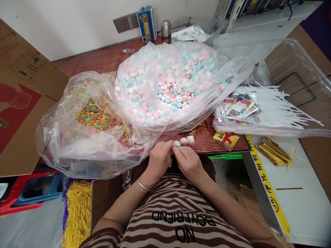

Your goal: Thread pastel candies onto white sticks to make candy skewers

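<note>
A small clear packet of pink, blue and white sweets point(184, 141) lies sideways at the table's front edge. My left hand point(159, 157) pinches at the packet's gathered left end. Right beside it, my right hand point(188, 161) has its fingertips closed on the same end, so both hands meet there. The fingers hide most of that end, and I cannot tell whether a tie is between them. Just beyond sits a large clear bag of pink, white and blue sweets point(177, 93). Loose gold twist ties point(199, 129) lie behind the packet.
To the left are an open bag of colourful ring-shaped pieces point(100, 115) and a cardboard box point(23, 96). On the right are white sticks point(276, 106), printed wrappers point(240, 106) and gold twist-tie bundles point(274, 151). A metal flask point(166, 31) stands at the back.
</note>
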A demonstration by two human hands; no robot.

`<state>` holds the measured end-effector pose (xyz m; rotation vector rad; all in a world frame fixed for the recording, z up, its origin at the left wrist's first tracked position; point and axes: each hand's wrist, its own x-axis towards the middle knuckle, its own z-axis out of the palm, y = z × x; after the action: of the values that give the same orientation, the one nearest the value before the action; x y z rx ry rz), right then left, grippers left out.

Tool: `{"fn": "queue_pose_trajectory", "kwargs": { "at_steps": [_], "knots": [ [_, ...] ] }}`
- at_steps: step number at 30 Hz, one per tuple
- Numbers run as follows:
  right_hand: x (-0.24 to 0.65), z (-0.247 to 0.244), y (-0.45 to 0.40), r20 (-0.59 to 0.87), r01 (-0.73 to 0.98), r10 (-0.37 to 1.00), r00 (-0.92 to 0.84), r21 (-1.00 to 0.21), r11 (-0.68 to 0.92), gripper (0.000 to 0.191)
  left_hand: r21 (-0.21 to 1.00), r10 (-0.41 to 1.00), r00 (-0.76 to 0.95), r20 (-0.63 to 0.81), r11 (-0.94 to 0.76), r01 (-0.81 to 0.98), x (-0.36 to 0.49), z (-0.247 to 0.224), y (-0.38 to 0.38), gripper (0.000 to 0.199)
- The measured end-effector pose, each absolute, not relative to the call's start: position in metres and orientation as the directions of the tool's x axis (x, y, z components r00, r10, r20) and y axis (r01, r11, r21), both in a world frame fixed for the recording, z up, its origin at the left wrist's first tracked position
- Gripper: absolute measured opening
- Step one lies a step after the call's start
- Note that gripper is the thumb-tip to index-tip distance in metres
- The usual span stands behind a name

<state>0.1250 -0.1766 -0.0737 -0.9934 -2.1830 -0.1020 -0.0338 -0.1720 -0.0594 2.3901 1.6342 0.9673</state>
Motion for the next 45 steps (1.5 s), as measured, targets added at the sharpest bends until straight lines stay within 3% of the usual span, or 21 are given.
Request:
{"fn": "queue_pose_trajectory", "kwargs": {
  "at_steps": [2, 5, 7, 8, 11, 13, 16, 21, 24, 27, 30, 33, 38, 42, 45],
  "knots": [
    [0.124, -0.075, -0.178, 0.641, 0.691, 0.645, -0.416, -0.239, 0.683, 0.029, 0.476, 0.877, 0.202, 0.436, -0.415, 0.775, -0.032, -0.057, -0.172, 0.021],
    [0.121, -0.079, -0.177, 0.643, 0.698, 0.704, -0.301, -0.355, 0.622, 0.026, 0.751, 0.942, 0.04, 0.334, -0.291, 0.592, -0.027, -0.054, -0.169, 0.016],
    [0.117, -0.081, -0.175, 0.629, 0.683, 0.754, -0.188, -0.468, 0.56, 0.021, 0.951, 0.99, -0.083, 0.115, -0.086, 0.297, -0.02, -0.052, -0.166, 0.011],
    [0.116, -0.082, -0.173, 0.615, 0.67, 0.778, -0.13, -0.524, 0.526, 0.019, 0.994, 0.994, -0.105, -0.025, 0.036, 0.103, -0.017, -0.051, -0.164, 0.013],
    [0.114, -0.08, -0.168, 0.531, 0.586, 0.847, 0.024, -0.694, 0.418, 0.014, 0.878, 0.948, -0.023, -0.318, 0.286, -0.384, -0.006, -0.048, -0.159, 0.032],
    [0.116, -0.076, -0.166, 0.436, 0.482, 0.895, 0.094, -0.807, 0.342, 0.01, 0.786, 0.924, 0.018, -0.381, 0.334, -0.519, -0.003, -0.045, -0.156, 0.038],
    [0.122, -0.067, -0.166, 0.265, 0.284, 0.955, 0.135, -0.934, 0.219, 0.013, 0.73, 0.907, 0.022, -0.421, 0.353, -0.585, -0.004, -0.04, -0.152, 0.04],
    [0.127, -0.058, -0.163, 0.025, 0.016, 0.999, -0.028, -1.0, 0.025, 0.035, 0.704, 0.9, 0.054, -0.432, 0.374, -0.604, -0.006, -0.037, -0.151, 0.04],
    [0.123, -0.057, -0.157, -0.057, -0.145, 0.989, -0.138, -0.986, -0.077, 0.037, 0.701, 0.905, 0.08, -0.418, 0.377, -0.605, -0.005, -0.037, -0.152, 0.038],
    [0.121, -0.058, -0.154, -0.084, -0.258, 0.989, -0.123, -0.96, -0.113, 0.033, 0.726, 0.915, 0.065, -0.397, 0.357, -0.588, -0.003, -0.038, -0.153, 0.038],
    [0.122, -0.06, -0.153, -0.027, -0.202, 0.998, -0.064, -0.979, -0.04, 0.029, 0.847, 0.945, -0.018, -0.325, 0.283, -0.45, -0.004, -0.041, -0.155, 0.036],
    [0.125, -0.061, -0.155, -0.018, -0.129, 0.998, -0.063, -0.991, -0.026, 0.029, 0.977, 0.977, -0.113, -0.179, 0.164, -0.133, -0.006, -0.045, -0.159, 0.027],
    [0.122, -0.057, -0.157, -0.044, -0.164, 0.991, -0.128, -0.984, -0.065, 0.027, 0.979, 0.978, -0.205, 0.046, -0.003, 0.205, -0.009, -0.051, -0.161, 0.016],
    [0.117, -0.053, -0.157, -0.089, -0.173, 0.993, -0.081, -0.98, -0.102, 0.03, 0.945, 0.974, -0.19, 0.121, -0.054, 0.324, -0.008, -0.054, -0.161, 0.012],
    [0.112, -0.055, -0.156, -0.138, -0.218, 0.99, 0.013, -0.967, -0.132, 0.032, 0.958, 0.977, -0.182, 0.114, -0.059, 0.281, -0.003, -0.054, -0.163, 0.012]
  ]
}}
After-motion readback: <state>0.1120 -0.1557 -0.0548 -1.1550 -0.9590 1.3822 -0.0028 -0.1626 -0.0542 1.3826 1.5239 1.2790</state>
